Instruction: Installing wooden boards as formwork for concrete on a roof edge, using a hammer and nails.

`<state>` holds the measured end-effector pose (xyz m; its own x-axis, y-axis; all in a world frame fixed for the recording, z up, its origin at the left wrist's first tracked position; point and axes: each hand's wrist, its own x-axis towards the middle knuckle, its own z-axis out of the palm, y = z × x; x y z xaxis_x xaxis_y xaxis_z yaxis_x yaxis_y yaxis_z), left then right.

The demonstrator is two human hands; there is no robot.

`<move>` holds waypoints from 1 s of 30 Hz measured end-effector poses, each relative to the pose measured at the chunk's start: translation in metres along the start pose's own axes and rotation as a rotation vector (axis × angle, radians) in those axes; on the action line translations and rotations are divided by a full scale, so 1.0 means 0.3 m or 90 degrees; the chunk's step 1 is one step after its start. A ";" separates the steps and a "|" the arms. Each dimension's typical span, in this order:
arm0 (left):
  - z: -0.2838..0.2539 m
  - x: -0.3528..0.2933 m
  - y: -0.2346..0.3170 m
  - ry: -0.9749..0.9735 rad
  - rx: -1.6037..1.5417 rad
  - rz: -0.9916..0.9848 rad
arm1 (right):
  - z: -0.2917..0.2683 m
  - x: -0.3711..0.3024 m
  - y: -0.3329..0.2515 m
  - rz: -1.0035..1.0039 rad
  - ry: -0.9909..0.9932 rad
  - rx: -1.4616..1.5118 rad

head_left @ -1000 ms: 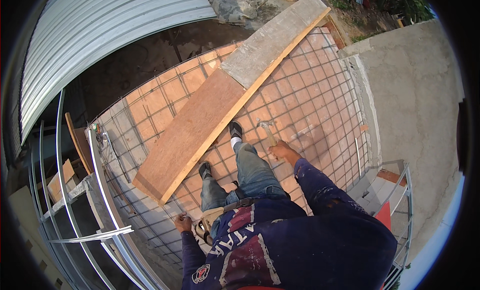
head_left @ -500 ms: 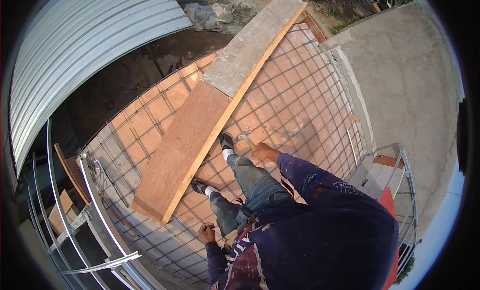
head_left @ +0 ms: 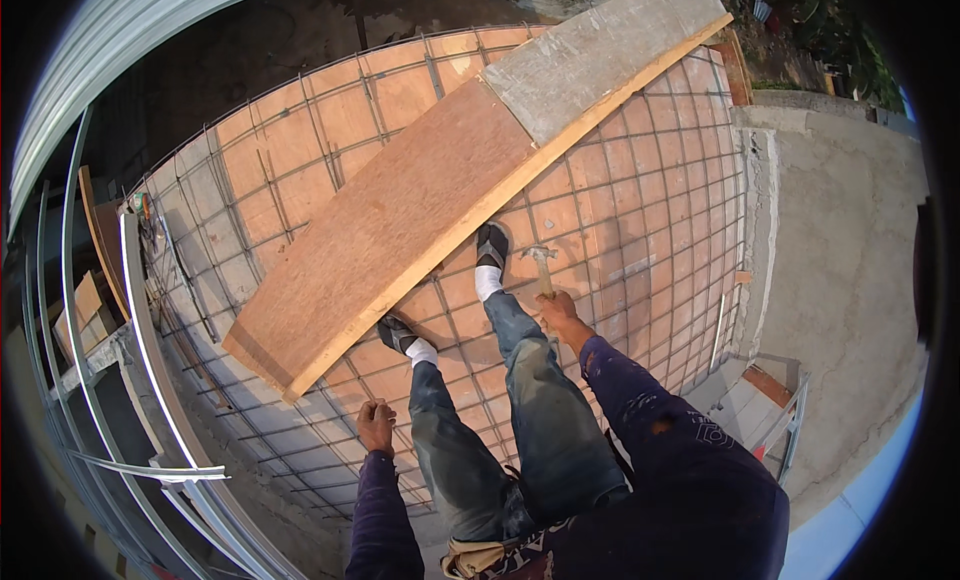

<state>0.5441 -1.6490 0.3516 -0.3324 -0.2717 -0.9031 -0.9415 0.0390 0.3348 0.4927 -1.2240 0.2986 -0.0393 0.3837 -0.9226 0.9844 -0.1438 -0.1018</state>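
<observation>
My right hand [head_left: 558, 308] is wrapped round the wooden handle of a claw hammer [head_left: 543, 258], its metal head pointing away from me. Lower and to the left, my left hand [head_left: 377, 426] is closed with its fingers curled; whatever it may hold is too small to make out. Ahead of my feet a long plywood panel [head_left: 390, 205] lies slantwise, with a timber strip [head_left: 450, 261] along its near edge and a greyish section [head_left: 610, 55] at its far right end. Neither hand touches the panel.
Under my shoes is a grid of steel bars [head_left: 620, 176] over plywood sheets [head_left: 400, 92]. Metal framing [head_left: 68, 250] and a corrugated sheet [head_left: 110, 65] stand on the left, beside a dark drop. A concrete surface [head_left: 840, 215] lies to the right.
My view has shifted, so the panel and feet sit differently in it. Both hands show farther forward of my body, the right still with the hammer and the left still closed.
</observation>
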 end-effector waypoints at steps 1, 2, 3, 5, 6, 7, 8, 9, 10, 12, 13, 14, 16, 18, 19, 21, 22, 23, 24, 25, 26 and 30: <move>0.072 0.092 -0.006 -0.004 -0.017 -0.029 | 0.021 0.146 0.020 -0.028 0.070 -0.058; 0.125 0.173 -0.028 -0.006 -0.041 -0.051 | 0.046 0.237 0.049 -0.051 0.135 -0.118; 0.177 0.257 -0.056 -0.004 -0.067 -0.069 | 0.068 0.326 0.076 -0.041 0.118 -0.136; 0.261 0.427 -0.129 0.007 -0.121 -0.158 | 0.146 0.507 0.077 -0.018 0.137 -0.087; 0.322 0.463 -0.104 0.038 -0.163 -0.200 | 0.198 0.553 0.070 -0.001 0.138 -0.084; 0.340 0.546 -0.158 0.009 -0.185 -0.179 | 0.249 0.588 0.049 0.011 0.180 -0.080; 0.494 0.615 -0.158 -0.018 -0.178 -0.203 | 0.137 0.745 0.119 -0.037 0.219 -0.045; 0.657 0.683 -0.191 -0.037 -0.237 -0.224 | -0.034 0.912 0.179 -0.053 0.142 0.068; 0.747 0.689 -0.167 -0.023 -0.251 -0.240 | -0.027 0.933 0.162 -0.056 0.208 0.065; 0.852 0.759 -0.140 -0.026 -0.324 -0.253 | -0.059 1.056 0.155 -0.064 0.231 0.065; 0.856 0.791 -0.136 -0.015 -0.367 -0.258 | -0.025 1.089 0.154 -0.069 0.233 0.045; 0.858 0.815 -0.137 0.000 -0.374 -0.259 | 0.005 1.109 0.160 -0.069 0.220 0.036; 0.867 0.854 -0.131 0.045 -0.470 -0.293 | 0.040 1.140 0.165 -0.014 0.157 0.159; 0.849 0.889 -0.165 0.073 -0.516 -0.296 | 0.086 1.117 0.183 0.035 0.091 0.110; 0.838 0.907 -0.178 0.090 -0.558 -0.299 | 0.105 1.105 0.184 0.081 0.034 0.067; 0.871 0.934 -0.177 0.082 -0.600 -0.276 | 0.043 1.188 0.176 -0.041 0.131 -0.213; 0.905 0.941 -0.168 0.069 -0.637 -0.260 | -0.023 1.244 0.162 -0.158 0.237 -0.489; 0.928 0.949 -0.156 0.060 -0.646 -0.262 | -0.090 1.288 0.142 -0.206 0.235 -0.372; 0.907 0.959 -0.161 0.057 -0.671 -0.252 | -0.068 1.277 0.108 -0.205 0.230 -0.373; 0.860 0.972 -0.171 0.062 -0.694 -0.239 | 0.013 1.227 0.022 -0.163 0.179 -0.177; 0.841 0.980 -0.171 0.065 -0.696 -0.240 | 0.068 1.172 -0.086 -0.123 0.137 0.015; 0.871 1.019 -0.142 0.069 -0.771 -0.184 | 0.127 1.159 -0.378 -0.087 0.000 0.285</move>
<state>0.4681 -1.4824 -0.0089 -0.0620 -0.2026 -0.9773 -0.3033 -0.9290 0.2119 0.3608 -1.1091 -0.0247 -0.1631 0.4265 -0.8896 0.7993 -0.4714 -0.3726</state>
